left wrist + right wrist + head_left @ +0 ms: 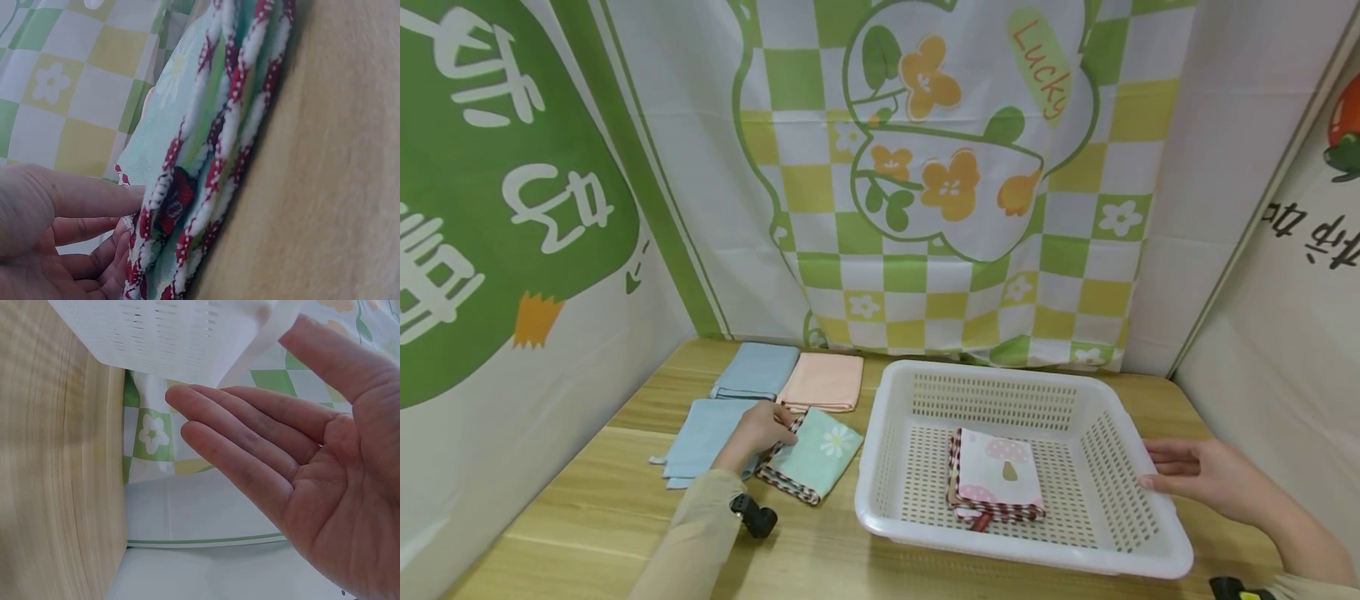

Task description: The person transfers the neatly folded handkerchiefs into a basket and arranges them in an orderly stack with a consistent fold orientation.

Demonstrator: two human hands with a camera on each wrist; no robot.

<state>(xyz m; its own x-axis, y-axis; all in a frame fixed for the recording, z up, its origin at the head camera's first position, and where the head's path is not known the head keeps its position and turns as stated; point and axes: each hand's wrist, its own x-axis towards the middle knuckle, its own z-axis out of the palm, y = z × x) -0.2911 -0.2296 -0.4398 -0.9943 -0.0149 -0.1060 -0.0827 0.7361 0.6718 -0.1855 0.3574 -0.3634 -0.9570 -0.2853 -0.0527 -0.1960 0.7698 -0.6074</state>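
Note:
In the head view, a mint-green folded towel [822, 450] with a daisy and red-and-white checked edging lies left of the white basket. My left hand [763, 432] grips its left edge. The left wrist view shows the towel's stacked layers [209, 144] and a small red label [177, 201] close to my fingertips. Inside the white plastic basket [880, 467] lies a folded white towel [1000, 467] with pink mushrooms and checked edging. My right hand [1206, 475] is at the basket's right rim, its thumb touching it and its fingers extended along the outer side.
Behind and left of the green towel lie a blue folded towel [760, 368], a peach one [823, 379] and another light-blue one [707, 437]. A wooden table [572, 508] bears everything. Printed cloth [925, 300] hangs behind it, and white cloth walls flank both sides.

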